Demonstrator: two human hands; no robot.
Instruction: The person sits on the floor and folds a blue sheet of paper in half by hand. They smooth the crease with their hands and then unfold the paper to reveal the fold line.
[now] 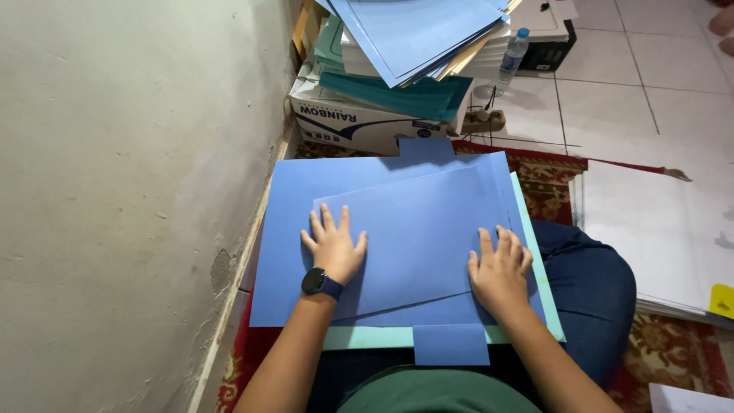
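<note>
A blue sheet of paper (417, 229) lies on top of several larger blue sheets (287, 252) across my lap, with a pale teal sheet (367, 337) under them. My left hand (334, 247), with a dark watch on the wrist, rests flat on the top sheet's left side, fingers spread. Flat on that sheet's lower right part lies my right hand (499, 269), fingers apart. Neither hand grips anything. A small blue tab (451, 346) sticks out at the near edge.
A plastered wall (130, 191) fills the left. Ahead, a white cardboard box (359, 122) carries stacked blue, teal and white paper (413, 38). A plastic bottle (511, 57) stands on the tiled floor. White sheets (650, 229) lie on the red patterned rug at right.
</note>
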